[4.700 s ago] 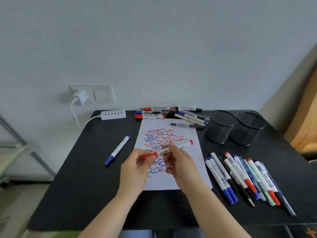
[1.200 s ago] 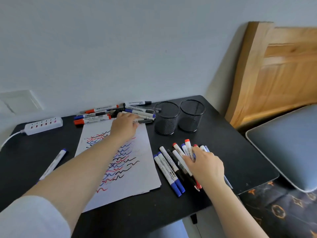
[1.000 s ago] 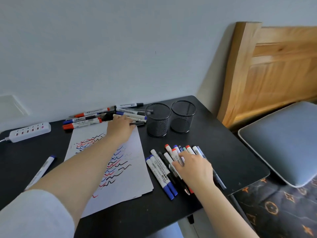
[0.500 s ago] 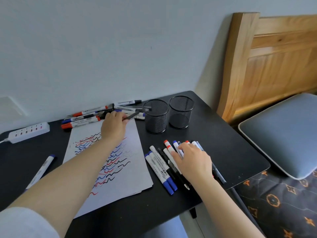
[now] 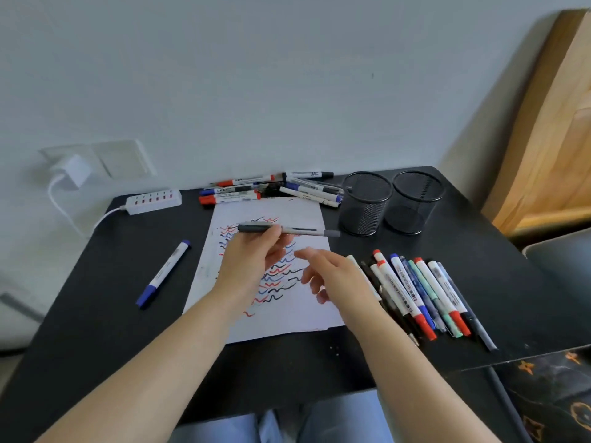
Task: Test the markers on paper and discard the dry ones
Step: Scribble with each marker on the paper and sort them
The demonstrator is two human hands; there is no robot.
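Observation:
My left hand (image 5: 252, 257) holds a grey pen-like marker (image 5: 307, 231) level above the white paper (image 5: 307, 212), its dark cap to the left. The paper carries red, blue and black wavy lines. My right hand (image 5: 332, 276) hovers open beside it, fingers spread, over the paper's right edge. A row of several markers (image 5: 422, 289) lies on the table to the right. Another pile of markers (image 5: 271, 188) lies behind the paper near the wall. A lone blue-capped marker (image 5: 164, 271) lies left of the paper.
Two black mesh pen cups (image 5: 364, 203) (image 5: 415, 201) stand at the back right of the black table (image 5: 96, 314). A white power strip (image 5: 153, 201) lies at the back left, its cable running to a wall socket. A wooden bed frame (image 5: 550, 139) stands at the right.
My left hand lifted a grey marker from the back pile and brought it over the paper. My right hand left the row of markers and moved toward the left hand. The view swung left.

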